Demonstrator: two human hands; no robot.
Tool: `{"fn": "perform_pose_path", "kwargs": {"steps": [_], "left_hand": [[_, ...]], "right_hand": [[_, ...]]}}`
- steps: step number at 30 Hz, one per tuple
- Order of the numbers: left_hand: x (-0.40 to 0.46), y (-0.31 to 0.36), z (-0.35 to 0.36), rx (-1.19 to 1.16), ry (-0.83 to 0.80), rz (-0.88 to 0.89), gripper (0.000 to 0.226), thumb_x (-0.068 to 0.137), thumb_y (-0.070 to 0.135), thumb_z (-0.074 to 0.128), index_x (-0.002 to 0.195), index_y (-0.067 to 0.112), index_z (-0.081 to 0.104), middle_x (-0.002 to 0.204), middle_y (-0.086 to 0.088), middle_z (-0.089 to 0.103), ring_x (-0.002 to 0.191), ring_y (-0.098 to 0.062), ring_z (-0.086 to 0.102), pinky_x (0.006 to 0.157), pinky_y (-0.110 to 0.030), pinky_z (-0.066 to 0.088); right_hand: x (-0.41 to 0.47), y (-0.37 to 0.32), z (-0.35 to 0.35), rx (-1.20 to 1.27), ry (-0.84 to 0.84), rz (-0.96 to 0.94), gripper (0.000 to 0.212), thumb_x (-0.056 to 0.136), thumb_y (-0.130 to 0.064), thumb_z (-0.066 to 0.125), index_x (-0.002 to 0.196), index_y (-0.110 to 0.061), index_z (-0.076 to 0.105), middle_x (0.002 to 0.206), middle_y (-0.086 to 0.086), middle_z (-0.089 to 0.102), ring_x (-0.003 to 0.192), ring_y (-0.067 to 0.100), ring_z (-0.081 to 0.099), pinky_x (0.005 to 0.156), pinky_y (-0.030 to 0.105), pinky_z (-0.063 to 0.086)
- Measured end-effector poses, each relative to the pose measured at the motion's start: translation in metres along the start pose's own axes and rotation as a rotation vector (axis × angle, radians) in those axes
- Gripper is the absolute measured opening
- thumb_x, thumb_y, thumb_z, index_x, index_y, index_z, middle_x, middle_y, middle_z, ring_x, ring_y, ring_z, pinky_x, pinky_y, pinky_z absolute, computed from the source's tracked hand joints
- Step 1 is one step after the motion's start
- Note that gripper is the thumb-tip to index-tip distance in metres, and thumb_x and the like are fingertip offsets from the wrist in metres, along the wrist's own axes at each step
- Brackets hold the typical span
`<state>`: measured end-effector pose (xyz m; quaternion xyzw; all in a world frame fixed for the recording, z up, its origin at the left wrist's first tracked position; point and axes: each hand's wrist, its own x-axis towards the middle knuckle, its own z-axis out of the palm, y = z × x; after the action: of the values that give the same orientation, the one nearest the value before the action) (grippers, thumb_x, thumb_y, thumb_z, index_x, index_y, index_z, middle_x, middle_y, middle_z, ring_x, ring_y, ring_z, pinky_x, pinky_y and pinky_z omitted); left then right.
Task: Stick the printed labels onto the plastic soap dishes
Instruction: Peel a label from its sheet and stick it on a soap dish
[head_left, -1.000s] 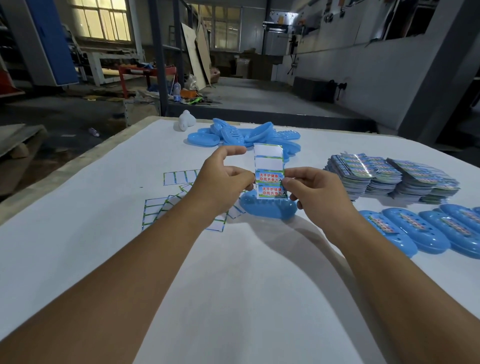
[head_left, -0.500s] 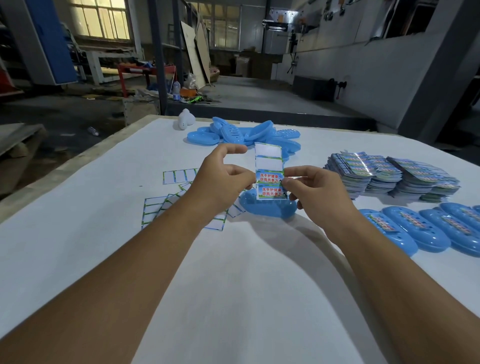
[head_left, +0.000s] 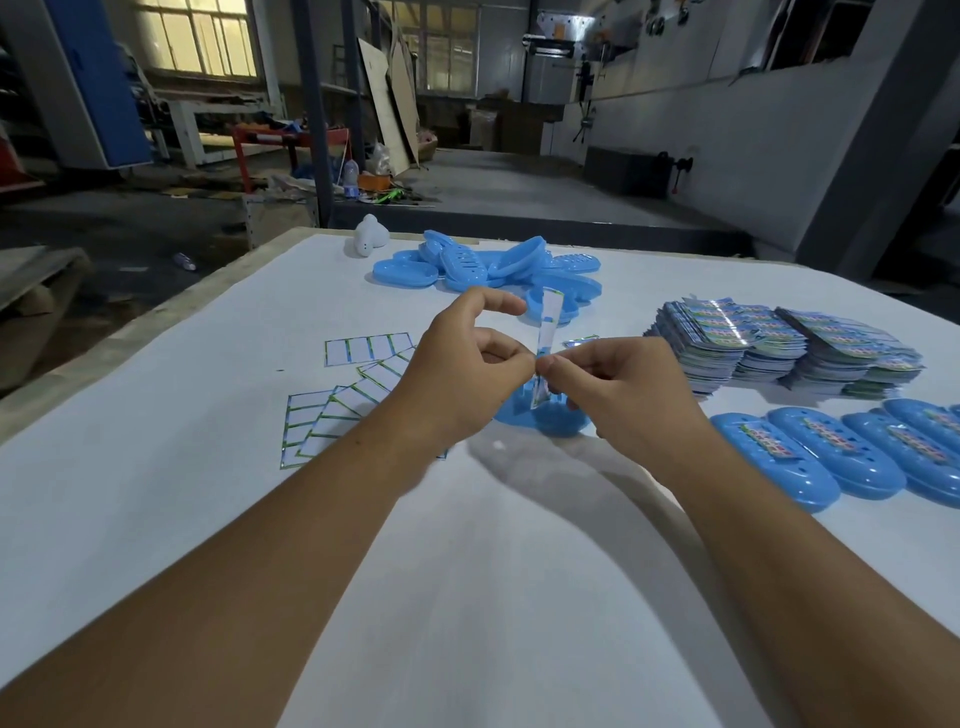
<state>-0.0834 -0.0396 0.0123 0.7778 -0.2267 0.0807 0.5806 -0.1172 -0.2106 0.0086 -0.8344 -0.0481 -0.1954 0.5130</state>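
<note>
Pinching a narrow label strip (head_left: 546, 343) between them, the left hand (head_left: 462, 374) and right hand (head_left: 618, 387) hold it upright and nearly edge-on, directly above a blue soap dish (head_left: 540, 421) on the white table (head_left: 467, 571). Left of that dish lie emptied backing sheets (head_left: 332, 410); beyond it a heap of unlabelled dishes (head_left: 483, 265); to its right stacked label sheets (head_left: 779, 348) and a row of labelled dishes (head_left: 841, 452).

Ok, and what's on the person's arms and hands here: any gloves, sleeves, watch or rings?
Nothing worn that shows. The left hand and right hand are bare, without gloves, and no rings are visible. Both forearms are uncovered as far as the frame's lower edge, with no sleeve, watch or wristband in view.
</note>
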Motion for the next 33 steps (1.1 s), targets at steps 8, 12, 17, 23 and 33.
{"fn": "perform_pose_path", "kwargs": {"steps": [8, 12, 17, 23, 33], "left_hand": [[-0.002, 0.002, 0.007, 0.021, 0.013, 0.033, 0.031, 0.087, 0.012, 0.069, 0.102, 0.036, 0.055, 0.077, 0.011, 0.074, 0.069, -0.001, 0.068, 0.061, -0.013, 0.048], [-0.002, 0.0, 0.011, 0.039, 0.029, 0.044, 0.029, 0.087, 0.012, 0.069, 0.102, 0.034, 0.056, 0.077, 0.012, 0.074, 0.068, 0.0, 0.068, 0.062, -0.012, 0.048], [-0.001, -0.004, 0.014, 0.076, 0.056, 0.066, 0.028, 0.088, 0.014, 0.07, 0.102, 0.034, 0.058, 0.079, 0.016, 0.074, 0.076, 0.0, 0.07, 0.074, -0.019, 0.055], [-0.003, -0.004, 0.012, 0.125, 0.082, 0.108, 0.031, 0.085, 0.011, 0.07, 0.105, 0.032, 0.059, 0.078, 0.016, 0.072, 0.074, 0.002, 0.068, 0.069, -0.01, 0.052], [-0.006, 0.001, 0.016, 0.192, 0.066, 0.178, 0.045, 0.076, 0.003, 0.077, 0.11, 0.028, 0.059, 0.079, 0.011, 0.069, 0.072, 0.001, 0.065, 0.067, -0.013, 0.054]], "right_hand": [[-0.003, -0.002, 0.006, -0.201, 0.059, -0.021, 0.024, 0.08, -0.03, 0.061, 0.066, -0.016, 0.074, 0.062, 0.008, 0.068, 0.054, 0.02, 0.059, 0.055, 0.037, 0.053], [-0.004, -0.005, 0.007, -0.288, 0.09, -0.058, 0.026, 0.077, -0.031, 0.057, 0.06, -0.018, 0.071, 0.055, 0.002, 0.065, 0.051, 0.02, 0.058, 0.051, 0.033, 0.05], [-0.003, -0.005, 0.007, -0.265, 0.054, -0.048, 0.028, 0.078, -0.031, 0.057, 0.067, -0.011, 0.073, 0.06, 0.007, 0.069, 0.061, 0.029, 0.064, 0.056, 0.043, 0.057], [-0.001, -0.004, 0.006, -0.122, 0.039, 0.062, 0.022, 0.084, -0.019, 0.066, 0.065, -0.019, 0.076, 0.06, -0.003, 0.072, 0.059, 0.02, 0.073, 0.06, 0.046, 0.063], [-0.001, -0.007, 0.006, -0.127, 0.055, 0.07, 0.021, 0.082, -0.021, 0.063, 0.066, -0.023, 0.077, 0.062, -0.003, 0.073, 0.065, 0.024, 0.074, 0.062, 0.05, 0.063]]}}
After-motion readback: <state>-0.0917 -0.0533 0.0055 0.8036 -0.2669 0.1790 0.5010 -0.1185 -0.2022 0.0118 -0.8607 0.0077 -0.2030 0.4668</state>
